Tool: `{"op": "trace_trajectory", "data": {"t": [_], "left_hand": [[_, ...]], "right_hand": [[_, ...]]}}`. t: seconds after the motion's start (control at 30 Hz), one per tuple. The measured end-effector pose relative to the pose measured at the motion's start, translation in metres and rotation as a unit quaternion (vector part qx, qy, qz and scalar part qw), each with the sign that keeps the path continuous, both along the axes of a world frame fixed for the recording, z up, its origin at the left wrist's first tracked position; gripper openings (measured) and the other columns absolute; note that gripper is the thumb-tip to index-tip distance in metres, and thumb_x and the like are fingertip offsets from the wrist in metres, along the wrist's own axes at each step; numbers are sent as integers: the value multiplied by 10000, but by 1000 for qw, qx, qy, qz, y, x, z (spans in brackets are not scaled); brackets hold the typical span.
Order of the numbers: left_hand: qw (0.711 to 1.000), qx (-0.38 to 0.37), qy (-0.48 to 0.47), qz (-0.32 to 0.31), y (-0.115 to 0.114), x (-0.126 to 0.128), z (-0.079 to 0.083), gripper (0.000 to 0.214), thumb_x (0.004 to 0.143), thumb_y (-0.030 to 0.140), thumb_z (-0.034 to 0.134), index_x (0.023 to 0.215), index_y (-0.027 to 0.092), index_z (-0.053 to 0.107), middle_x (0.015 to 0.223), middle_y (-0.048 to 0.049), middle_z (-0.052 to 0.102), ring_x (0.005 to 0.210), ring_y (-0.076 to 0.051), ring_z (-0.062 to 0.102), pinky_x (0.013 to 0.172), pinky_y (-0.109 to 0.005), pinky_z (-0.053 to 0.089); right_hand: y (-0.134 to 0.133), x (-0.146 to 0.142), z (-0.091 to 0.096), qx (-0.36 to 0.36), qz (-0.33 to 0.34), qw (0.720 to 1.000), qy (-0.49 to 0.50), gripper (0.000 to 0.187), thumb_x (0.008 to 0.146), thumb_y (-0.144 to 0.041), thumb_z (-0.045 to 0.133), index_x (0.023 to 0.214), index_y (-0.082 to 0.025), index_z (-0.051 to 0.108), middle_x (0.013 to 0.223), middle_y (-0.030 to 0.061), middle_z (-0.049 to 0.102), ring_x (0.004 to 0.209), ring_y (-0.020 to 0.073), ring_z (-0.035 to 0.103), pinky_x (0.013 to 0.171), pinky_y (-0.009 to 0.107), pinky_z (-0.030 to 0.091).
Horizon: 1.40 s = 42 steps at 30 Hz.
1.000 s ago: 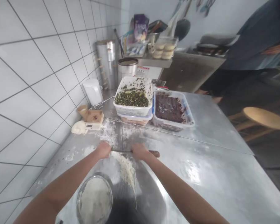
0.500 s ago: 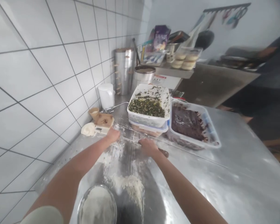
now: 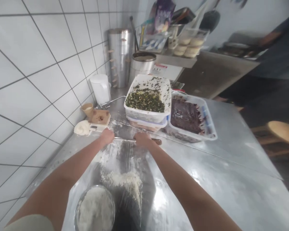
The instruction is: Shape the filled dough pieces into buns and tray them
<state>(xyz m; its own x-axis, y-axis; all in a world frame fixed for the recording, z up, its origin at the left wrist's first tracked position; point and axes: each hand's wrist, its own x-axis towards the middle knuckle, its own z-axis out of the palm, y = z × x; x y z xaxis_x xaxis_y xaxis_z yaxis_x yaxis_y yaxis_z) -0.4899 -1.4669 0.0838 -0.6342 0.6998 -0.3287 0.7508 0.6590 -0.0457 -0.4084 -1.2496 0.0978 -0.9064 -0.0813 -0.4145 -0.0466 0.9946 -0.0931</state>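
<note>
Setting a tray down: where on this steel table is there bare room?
The widest bare steel on the table lies right of the right hand, in front of the tub of dark filling. It is crowded beyond the left hand, where the tub of greens, the scale and the dough lump sit close, and flour lies between the hands and the bowl.

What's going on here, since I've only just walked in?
A person's left hand and right hand hold a wooden-handled knife crosswise on a floured steel table. A metal bowl of flour sits nearest them; tubs of green filling and dark paste stand beyond. Another person stands off to the right.
</note>
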Motion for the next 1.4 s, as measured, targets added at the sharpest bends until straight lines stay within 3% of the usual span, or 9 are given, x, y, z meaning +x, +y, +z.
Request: {"op": "trace_trajectory", "data": {"t": [0.27,0.4,0.57,0.73,0.9,1.0,1.17,1.4], "left_hand": [[997,-44,-24,-52,-64,140,-1,185,769,188,519,725,123,687,717,-132,679,726,-223,640,800,-376,393],[998,-32,-17,-45,-75,170,-2,197,779,205,518,707,134,687,701,-129,680,717,-231,643,802,-388,387],[999,0,15,-35,-43,148,15,279,836,285,472,776,133,698,758,-137,688,785,-238,641,836,-377,381],[999,11,44,-15,22,86,32,278,836,310,488,814,134,702,803,-146,685,820,-240,637,859,-375,381],[998,13,53,15,89,16,20,284,849,311,478,903,133,693,873,-155,680,882,-245,628,874,-379,386],[999,7,45,27,107,-7,6,281,843,320,487,937,144,685,906,-150,675,923,-257,615,858,-376,403],[999,-9,29,26,102,1,-3,288,841,307,474,945,136,681,906,-158,667,934,-271,606,844,-387,418],[1000,-22,-6,-1,63,79,2,256,829,277,490,890,146,700,851,-145,677,879,-246,626,833,-359,429]], "right_hand": [[-58,133,0,-20,56,998,-17,313,653,-118,525,904,-188,700,876,117,686,834,259,642,692,331,484],[-65,167,-2,-16,74,997,-6,348,661,-118,527,963,-189,686,932,126,675,897,261,627,756,347,474],[-32,152,16,4,50,999,15,361,699,-130,511,1011,-208,675,921,112,682,886,251,631,750,330,470],[23,95,33,36,-29,998,43,350,721,-170,525,1030,-254,666,958,83,682,901,240,629,764,327,471],[68,32,17,56,-106,991,60,368,729,-157,506,1063,-199,655,1062,128,646,968,266,606,782,339,476],[83,11,-1,50,-136,988,57,365,756,-189,477,1078,-160,645,1058,158,637,977,283,598,795,360,472],[84,18,-14,30,-150,987,44,368,771,-205,454,1087,-153,634,1072,159,631,991,285,587,809,376,458],[42,97,-7,17,-127,992,16,317,739,-185,470,984,-151,669,965,153,667,894,276,627,740,367,471]]}}
